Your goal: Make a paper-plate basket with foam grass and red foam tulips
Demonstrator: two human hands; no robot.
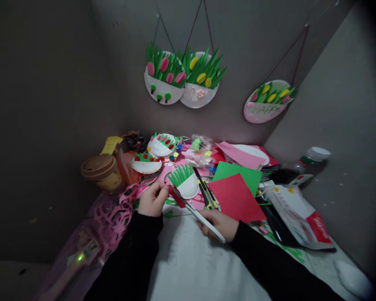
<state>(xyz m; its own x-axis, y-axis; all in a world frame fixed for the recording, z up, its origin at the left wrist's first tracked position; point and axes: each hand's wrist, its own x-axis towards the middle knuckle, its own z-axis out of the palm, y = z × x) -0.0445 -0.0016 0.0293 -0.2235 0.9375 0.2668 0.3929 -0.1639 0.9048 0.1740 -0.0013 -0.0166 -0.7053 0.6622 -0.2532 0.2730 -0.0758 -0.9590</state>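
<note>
My right hand (217, 223) is closed around the handles of white-handled scissors (203, 219), which point up and to the left. Fingers pinched together, my left hand (154, 198) holds a small piece of red paper (178, 197) at the scissor blades. How far the blades are apart is hard to make out. Just beyond the hands lies a small paper-plate pocket (189, 187) with green paper grass standing out of it. A black and yellow utility knife (207, 192) rests beside it. To the right, a red sheet (238, 198) overlaps a green sheet (235, 172).
Pink cut-out scraps (117, 217) cover the table's left side, near a brown lidded cup (100, 169). Finished plate crafts (164, 144) and plastic bags lie at the back. A white and red pouch (301, 217) and a white-capped bottle (315, 156) stand right. Decorated plates (166, 92) hang on the wall.
</note>
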